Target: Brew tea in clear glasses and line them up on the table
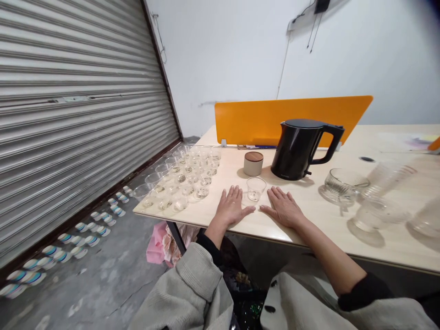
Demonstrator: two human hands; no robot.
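Note:
My left hand [231, 207] lies flat on the pale wooden table [206, 221], fingers spread and holding nothing. Opposite it, my right hand [282, 208] also rests palm down with its fingers apart. Between and just beyond them stands a clear plastic cup [256, 189], upright, with a few small dark specks at its bottom. Neither hand appears to grip the cup. Behind the cup sits a grey canister with a wooden lid [253, 164]. To its right is a black electric kettle [295, 149], its handle pointing right.
Many clear cups [187, 176] crowd the table's left end. On the right are a ribbed glass bowl [343, 183], a stack of cups lying over [385, 181] and a clear container [376, 213]. An orange divider [247, 120] stands behind. Small tubs [92, 240] line the floor.

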